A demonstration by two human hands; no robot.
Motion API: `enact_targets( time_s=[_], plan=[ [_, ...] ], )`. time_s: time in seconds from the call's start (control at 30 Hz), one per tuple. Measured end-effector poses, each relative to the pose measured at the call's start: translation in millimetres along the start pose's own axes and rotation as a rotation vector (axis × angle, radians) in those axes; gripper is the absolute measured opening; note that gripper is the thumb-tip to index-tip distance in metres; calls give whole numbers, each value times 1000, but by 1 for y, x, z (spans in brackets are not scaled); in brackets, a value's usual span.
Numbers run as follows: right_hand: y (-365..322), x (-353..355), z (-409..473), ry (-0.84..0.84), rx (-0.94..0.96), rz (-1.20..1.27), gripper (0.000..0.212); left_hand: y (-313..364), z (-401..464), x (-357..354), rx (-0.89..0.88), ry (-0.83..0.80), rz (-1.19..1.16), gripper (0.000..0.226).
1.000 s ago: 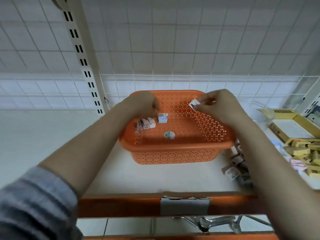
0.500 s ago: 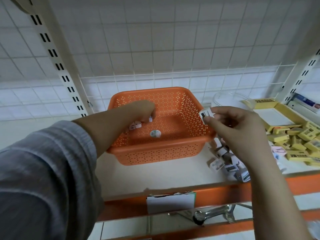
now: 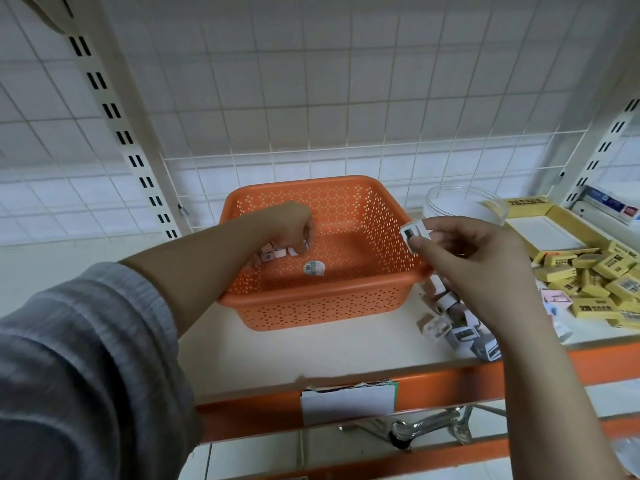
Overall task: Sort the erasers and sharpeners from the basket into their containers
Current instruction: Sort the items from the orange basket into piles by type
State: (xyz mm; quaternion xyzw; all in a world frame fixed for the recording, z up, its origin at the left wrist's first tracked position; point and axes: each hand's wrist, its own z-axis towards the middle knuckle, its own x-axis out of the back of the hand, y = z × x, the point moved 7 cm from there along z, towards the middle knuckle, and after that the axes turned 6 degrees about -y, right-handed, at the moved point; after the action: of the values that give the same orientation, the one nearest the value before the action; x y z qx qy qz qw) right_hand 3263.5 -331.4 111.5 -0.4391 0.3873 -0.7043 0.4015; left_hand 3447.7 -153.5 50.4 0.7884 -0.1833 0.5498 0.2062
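A pale shelf (image 3: 311, 344) with an orange front edge carries everything here, backed by a white wire grid. The largest thing on it is the orange perforated basket (image 3: 329, 306), standing near the middle of the shelf, its back wall close to the grid. A round sticker (image 3: 313, 268) lies on the basket floor near its middle.

Toward the right end of the shelf sits an open yellow box (image 3: 554, 216) near the back, with a heap of yellow eraser packs (image 3: 595, 282) in front of it, reaching the shelf's right front corner. A clear round container (image 3: 460, 202) stands just behind the basket's right rear corner. Between the basket's right wall and the yellow packs, near the front edge, lies a pile of small white boxes (image 3: 457, 327).

The left hand (image 3: 287, 223) reaches down into the left part of the basket, fingers curled downward over a few small boxes (image 3: 277, 252) on the basket floor; it touches them, but whether it grips one I cannot tell.

The right hand (image 3: 467, 258) hovers over the basket's right rim, above the white pile. Its thumb and forefinger are pinched together on one small white box (image 3: 414, 235), held tilted in the air at the rim, while the other fingers curl loosely behind.
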Motion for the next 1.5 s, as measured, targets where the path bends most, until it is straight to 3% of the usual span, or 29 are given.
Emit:
enact_targets(
  time_s=[0.37,0.53,0.67,0.9,1.03,1.33,1.5],
  plan=[
    [-4,4,-7,108,7,-23,29,38,-61,44,-131,370,-316,12],
    [3,35,-17,241,-13,-145,14,56,-104,51,-195,635,-567,10],
    [17,76,-29,359,-59,-177,9,92,-111,49,-328,680,-651,12],
    [51,138,-39,417,-125,-210,15,154,-94,42,-344,746,-529,15],
    [78,166,-24,283,-125,-241,18,186,-91,30,-221,731,-517,20],
    [113,164,6,-338,-90,-615,26,226,-105,-7,96,768,-667,20],
    [126,162,4,-485,-136,-634,22,227,-110,-18,198,779,-656,18]
  ],
)
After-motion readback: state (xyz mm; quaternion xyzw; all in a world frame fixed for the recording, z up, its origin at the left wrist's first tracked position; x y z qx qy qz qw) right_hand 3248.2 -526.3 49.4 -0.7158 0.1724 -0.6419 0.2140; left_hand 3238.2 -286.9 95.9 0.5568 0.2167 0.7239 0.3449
